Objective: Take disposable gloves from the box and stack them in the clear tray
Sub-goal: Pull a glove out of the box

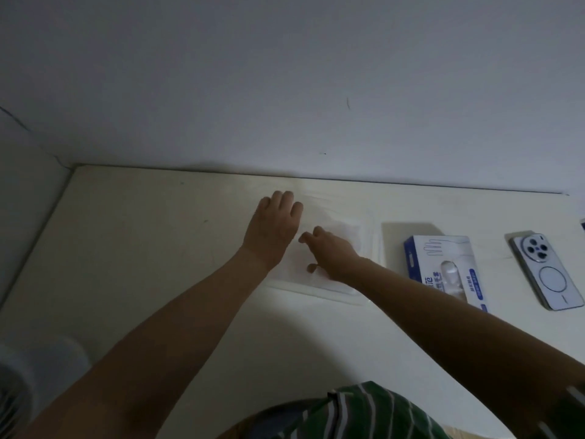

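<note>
A clear shallow tray lies on the pale table near the wall, with thin translucent gloves flat inside it. My left hand rests at the tray's left part with its fingers bent over the far side. My right hand reaches into the tray's middle, its fingers curled down onto the gloves; whether it pinches one I cannot tell. The white and blue glove box lies to the right of the tray, with a glove tip poking from its opening.
A white phone lies face down right of the box. The cream table meets the wall at the back and ends at its left edge. A green striped shirt fills the bottom.
</note>
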`<action>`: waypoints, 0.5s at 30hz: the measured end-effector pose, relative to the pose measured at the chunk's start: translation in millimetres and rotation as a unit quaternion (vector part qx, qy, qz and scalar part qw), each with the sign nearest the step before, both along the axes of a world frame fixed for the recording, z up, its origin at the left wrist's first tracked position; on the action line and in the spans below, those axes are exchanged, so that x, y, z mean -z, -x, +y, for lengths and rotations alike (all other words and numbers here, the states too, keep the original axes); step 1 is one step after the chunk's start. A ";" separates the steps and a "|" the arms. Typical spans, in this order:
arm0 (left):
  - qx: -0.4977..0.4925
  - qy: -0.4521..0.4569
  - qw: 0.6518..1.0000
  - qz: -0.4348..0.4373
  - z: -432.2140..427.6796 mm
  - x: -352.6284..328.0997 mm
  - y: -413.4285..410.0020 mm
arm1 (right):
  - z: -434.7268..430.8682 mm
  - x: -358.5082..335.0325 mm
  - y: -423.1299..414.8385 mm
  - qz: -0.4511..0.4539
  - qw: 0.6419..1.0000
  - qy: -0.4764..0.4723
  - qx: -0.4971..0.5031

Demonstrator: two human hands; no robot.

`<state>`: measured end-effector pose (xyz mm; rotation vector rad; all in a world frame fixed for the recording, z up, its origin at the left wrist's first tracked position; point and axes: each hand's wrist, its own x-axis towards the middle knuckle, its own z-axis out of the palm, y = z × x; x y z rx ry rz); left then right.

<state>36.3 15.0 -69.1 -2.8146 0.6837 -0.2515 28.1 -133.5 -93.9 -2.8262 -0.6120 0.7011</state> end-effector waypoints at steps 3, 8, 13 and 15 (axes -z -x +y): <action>0.050 0.019 0.997 0.050 -12.8 1.6 1.8 | 2.0 9.4 -0.4 0.008 1.000 0.004 0.011; -0.143 0.029 0.925 0.351 -7.1 26.9 -3.3 | -1.1 16.7 -3.2 0.024 0.998 0.060 -0.003; -0.139 -0.012 0.920 0.366 0.5 39.1 1.3 | -11.7 18.0 3.0 0.004 0.989 0.144 0.031; -0.147 -0.022 0.921 0.361 -2.4 43.7 1.1 | -9.4 20.9 4.7 0.010 0.989 0.130 0.071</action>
